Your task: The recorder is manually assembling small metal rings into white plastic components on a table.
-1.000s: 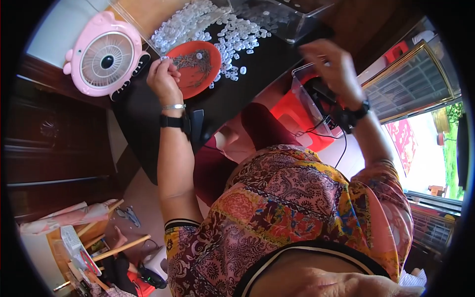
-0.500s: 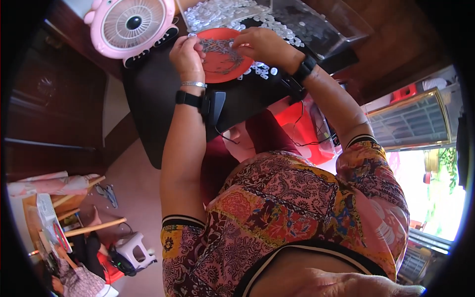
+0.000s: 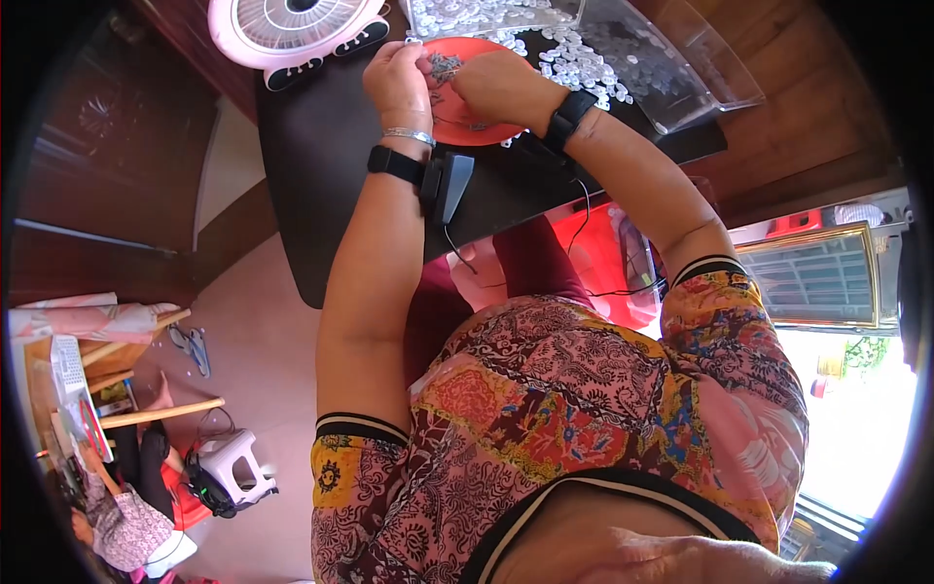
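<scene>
My left hand [image 3: 397, 86] is closed in a pinch at the left edge of an orange-red plate [image 3: 467, 133]. A small whitish clear plastic piece [image 3: 413, 41] shows at its fingertips. Over the plate, my right hand [image 3: 504, 90] has its fingers curled down, close to the left one; whatever they grip is hidden. Between the hands lies a heap of small thin grey pieces [image 3: 445, 66], too small to name. Many clear plastic pieces [image 3: 582, 66] are strewn to the right of the plate.
A dark table [image 3: 321, 175] carries the plate. At its far left stands a pink fan [image 3: 282, 44]; clear plastic boxes [image 3: 671, 97] stand at the far right. A grey device [image 3: 453, 185] is strapped to my left wrist, with a cable hanging. Another person [image 3: 136, 526] sits at lower left.
My right hand has moved left across the plate, nearer my left hand, with its fingers turned further down. The whole view has shifted, so the table sits higher in the picture.
</scene>
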The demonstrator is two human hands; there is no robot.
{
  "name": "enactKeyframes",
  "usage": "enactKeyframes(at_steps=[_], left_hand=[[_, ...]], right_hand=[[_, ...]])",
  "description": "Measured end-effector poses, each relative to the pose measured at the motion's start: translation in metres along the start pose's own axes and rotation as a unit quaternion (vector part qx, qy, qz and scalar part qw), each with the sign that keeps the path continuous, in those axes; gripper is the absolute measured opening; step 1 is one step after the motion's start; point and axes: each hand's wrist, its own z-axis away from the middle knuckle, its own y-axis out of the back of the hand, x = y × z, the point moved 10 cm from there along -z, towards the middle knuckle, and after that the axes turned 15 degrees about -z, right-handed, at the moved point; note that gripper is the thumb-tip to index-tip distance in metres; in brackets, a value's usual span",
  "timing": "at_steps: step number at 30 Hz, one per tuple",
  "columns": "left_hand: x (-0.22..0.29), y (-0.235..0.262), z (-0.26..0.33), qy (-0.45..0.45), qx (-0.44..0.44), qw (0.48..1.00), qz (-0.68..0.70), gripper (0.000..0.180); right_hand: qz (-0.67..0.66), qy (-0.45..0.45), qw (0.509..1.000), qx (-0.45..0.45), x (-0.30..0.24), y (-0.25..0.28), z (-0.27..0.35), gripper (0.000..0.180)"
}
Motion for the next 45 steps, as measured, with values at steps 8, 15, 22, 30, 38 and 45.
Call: enactKeyframes(at_steps=[8,15,22,30,38,45], left_hand=[[0.000,-0.002,0.004,0.008,-0.006,1.000,-0.012,0.008],[0.003,-0.006,0.002,-0.004,-0.024,0.999,-0.040,0.010],[0.016,-0.042,0.015,-0.093,-0.165,0.975,-0.115,0.016],[0.033,-0.049,0.024,-0.237,-0.154,0.935,-0.213,0.014],[0.037,-0.056,0.030,-0.244,-0.198,0.911,-0.267,0.014],[-0.003,-0.048,0.016,-0.030,-0.231,0.953,-0.192,0.012]], right_hand=[[-0.271,-0.041,0.956,0.103,0.027,0.018,0.014,0.018],[-0.674,-0.071,0.726,0.115,0.046,0.016,0.044,0.022],[-0.678,-0.147,0.703,0.155,0.079,0.014,0.028,0.029],[-0.611,-0.109,0.770,0.145,0.077,0.012,0.000,0.033],[-0.614,-0.106,0.776,0.099,0.076,0.000,-0.002,0.034],[-0.705,-0.092,0.700,0.063,0.061,-0.005,0.007,0.030]])
